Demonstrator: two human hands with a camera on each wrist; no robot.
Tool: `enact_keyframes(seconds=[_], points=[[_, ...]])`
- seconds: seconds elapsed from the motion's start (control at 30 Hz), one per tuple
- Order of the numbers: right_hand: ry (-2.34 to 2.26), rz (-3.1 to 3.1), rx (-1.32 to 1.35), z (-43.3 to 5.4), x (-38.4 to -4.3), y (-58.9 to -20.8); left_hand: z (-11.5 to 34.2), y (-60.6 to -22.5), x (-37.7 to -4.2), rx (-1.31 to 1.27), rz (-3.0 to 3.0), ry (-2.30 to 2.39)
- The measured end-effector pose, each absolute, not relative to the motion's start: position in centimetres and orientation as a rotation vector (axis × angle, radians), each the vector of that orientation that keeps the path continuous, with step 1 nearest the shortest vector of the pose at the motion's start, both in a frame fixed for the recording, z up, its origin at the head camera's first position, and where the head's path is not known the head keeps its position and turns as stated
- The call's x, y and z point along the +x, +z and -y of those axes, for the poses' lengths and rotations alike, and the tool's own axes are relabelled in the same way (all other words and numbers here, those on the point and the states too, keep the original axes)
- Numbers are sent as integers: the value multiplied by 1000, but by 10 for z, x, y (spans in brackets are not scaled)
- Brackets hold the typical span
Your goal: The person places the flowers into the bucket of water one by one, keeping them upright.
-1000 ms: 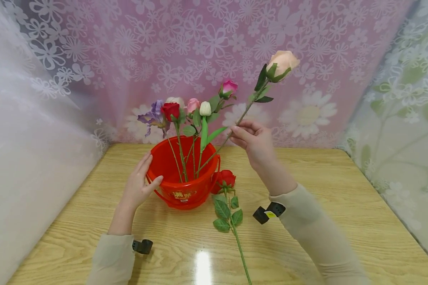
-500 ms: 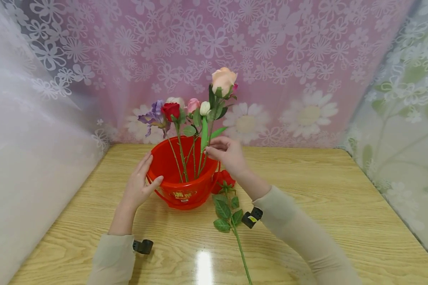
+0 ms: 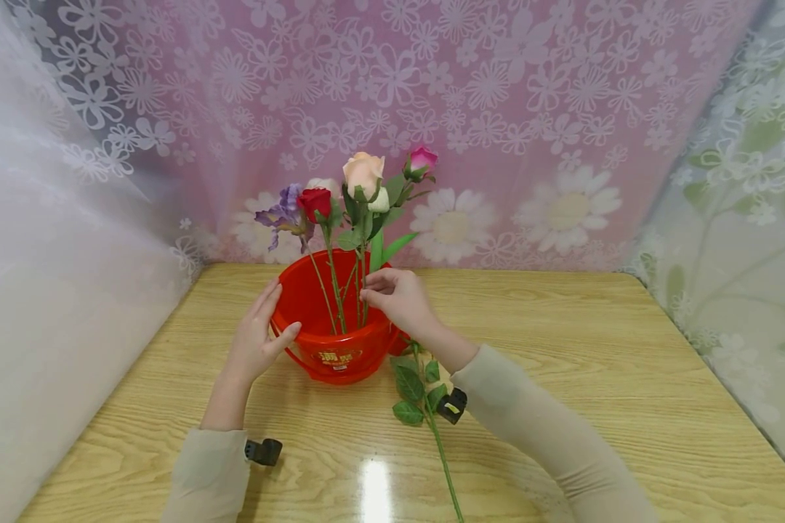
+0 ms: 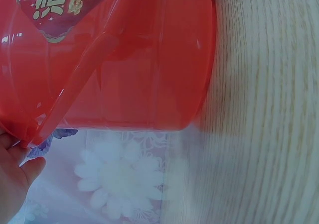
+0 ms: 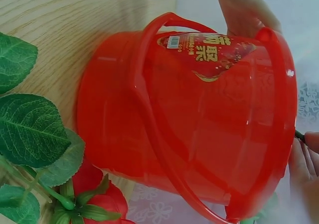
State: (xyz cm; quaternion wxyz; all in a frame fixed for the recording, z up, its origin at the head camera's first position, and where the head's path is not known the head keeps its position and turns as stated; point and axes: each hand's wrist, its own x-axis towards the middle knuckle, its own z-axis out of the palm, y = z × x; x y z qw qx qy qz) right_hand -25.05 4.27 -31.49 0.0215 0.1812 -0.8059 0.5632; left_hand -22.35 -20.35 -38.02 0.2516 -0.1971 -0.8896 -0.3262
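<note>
A red bucket stands on the table, holding several artificial flowers. My left hand rests against its left rim with the fingers extended and the thumb apart. My right hand pinches the stem of a peach rose above the bucket's right side; the stem's lower end is inside. In the right wrist view a bit of stem shows at the fingertips. Also in the bucket are a purple iris, a red rose, a white tulip and a pink rose. A pale flower is partly hidden behind.
Another red rose lies on the wooden table, its leaves and long stem right of the bucket. In the right wrist view its bloom is beside the bucket. The bucket's handle hangs down. Floral curtains enclose the back and sides.
My right hand has moved left with the peach rose, bringing it from a slant at the right to nearly upright among the other flowers. My left hand has stayed on the bucket.
</note>
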Motion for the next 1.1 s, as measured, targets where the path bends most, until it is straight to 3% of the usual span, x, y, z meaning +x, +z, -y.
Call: enact_keyframes(seconds=[0.6,1.1], points=[[1586,2526,694,-38,-251,-321,204,-379,-222,-526,2439,-901],[1623,2464,718,-61,-234,-323,203,-379,-223,-538,2417,-925]])
